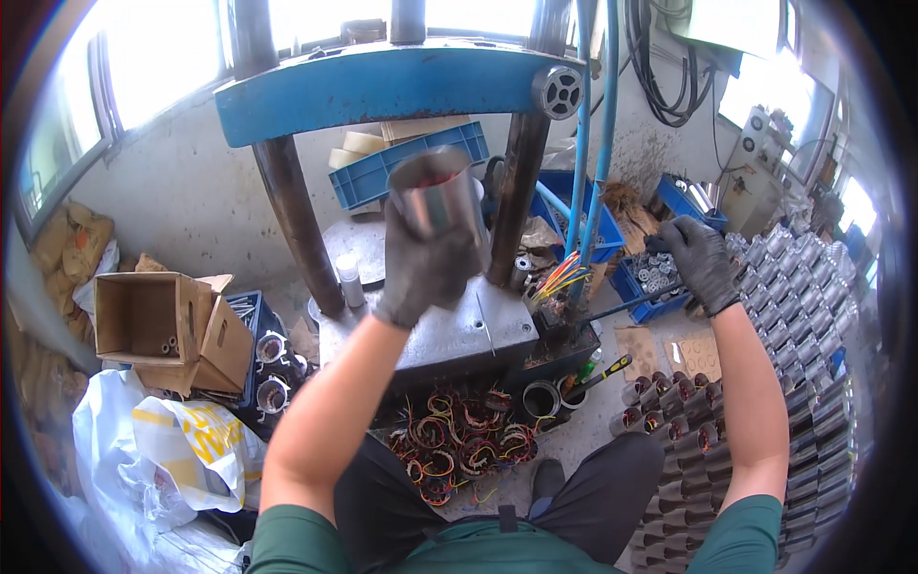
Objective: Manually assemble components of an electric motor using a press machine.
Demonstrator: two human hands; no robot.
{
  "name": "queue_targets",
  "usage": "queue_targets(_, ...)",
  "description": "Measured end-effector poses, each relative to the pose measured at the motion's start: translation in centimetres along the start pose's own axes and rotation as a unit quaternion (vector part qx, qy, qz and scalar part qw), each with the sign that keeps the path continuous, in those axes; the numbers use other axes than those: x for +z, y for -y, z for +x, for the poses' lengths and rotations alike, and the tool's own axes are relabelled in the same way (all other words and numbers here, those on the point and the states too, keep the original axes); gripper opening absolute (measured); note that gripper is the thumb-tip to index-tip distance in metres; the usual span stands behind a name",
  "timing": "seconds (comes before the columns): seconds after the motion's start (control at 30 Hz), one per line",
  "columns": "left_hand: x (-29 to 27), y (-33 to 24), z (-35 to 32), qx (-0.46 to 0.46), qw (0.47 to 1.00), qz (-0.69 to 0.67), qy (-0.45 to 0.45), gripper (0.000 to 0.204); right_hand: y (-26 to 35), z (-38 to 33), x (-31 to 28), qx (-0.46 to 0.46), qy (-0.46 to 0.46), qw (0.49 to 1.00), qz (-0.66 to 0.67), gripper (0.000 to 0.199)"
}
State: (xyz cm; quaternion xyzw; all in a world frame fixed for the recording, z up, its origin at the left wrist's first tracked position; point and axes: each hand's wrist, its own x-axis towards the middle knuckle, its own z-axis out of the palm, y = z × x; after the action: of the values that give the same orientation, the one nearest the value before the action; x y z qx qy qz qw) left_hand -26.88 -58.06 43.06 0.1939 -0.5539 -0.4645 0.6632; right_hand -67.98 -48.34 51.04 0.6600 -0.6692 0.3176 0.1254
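left hand [426, 263]: gloved, fingers wrapped round a shiny metal cylinder [435, 196], gripped low on its body so the open mouth tips up toward the face; reddish winding shows inside.
cylinder's place: lifted in the air in front of the press, above its grey bed [459, 330], touching nothing but the glove.
right hand [703, 263]: gloved too, closed on the end of a thin dark lever [622, 306] that runs back toward the press base; arm stretched out to the side, likely because the handle sits there.
press [382, 86]: blue crosshead on rusty columns, straight ahead, within easy reach of both arms.
floor by the feet: coils of coloured copper wire [459, 445] heaped just under the bed, seemingly dropped where they came out.
right side: rows of like cylinders [794, 316] stacked tight, near the lever hand.
left side: open cardboard box [153, 320] and white sacks [182, 445], well apart from the hands.
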Motion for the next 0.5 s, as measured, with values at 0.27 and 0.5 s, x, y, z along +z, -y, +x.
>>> queue_targets(0.27,-3.2,3.8,-10.4,-0.109,0.963,-0.233,-0.086,0.087,1.5,-3.9,-1.8,-0.134,-0.054,0.988,-0.052,0.032)
queue_targets(0.5,-6.7,5.8,-12.1,-0.158,0.932,-0.296,-0.139,0.092,6.5,-14.6,-3.5,-0.191,0.177,0.945,-0.198,0.049)
